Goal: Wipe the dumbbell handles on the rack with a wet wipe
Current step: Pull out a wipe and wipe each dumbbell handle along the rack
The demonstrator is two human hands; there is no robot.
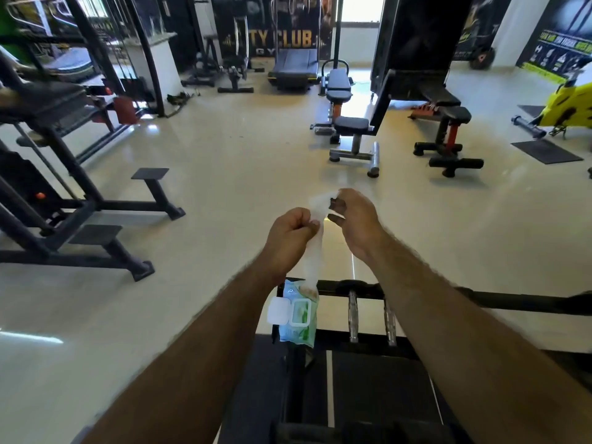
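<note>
Both hands hold a wet wipe (315,248) above the dumbbell rack (512,302)
Left hand (290,233) pinches the wipe mid-length; right hand (354,219) pinches its upper end. Wipe hangs stretched down to the wipes pack (298,315), lid flipped open, lying on the rack's left end. Two chrome dumbbell handles (353,315) lie side by side just right of the pack, untouched by either hand

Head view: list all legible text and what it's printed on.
"TY CLUB": gold letters on the dark banner on the far wall; its start is hidden by equipment.
"GY": smaller letters below on the same banner, partly hidden.
Wet wipe pack label: too small to read.
Green and black poster at far right: blurred, unreadable.
</note>
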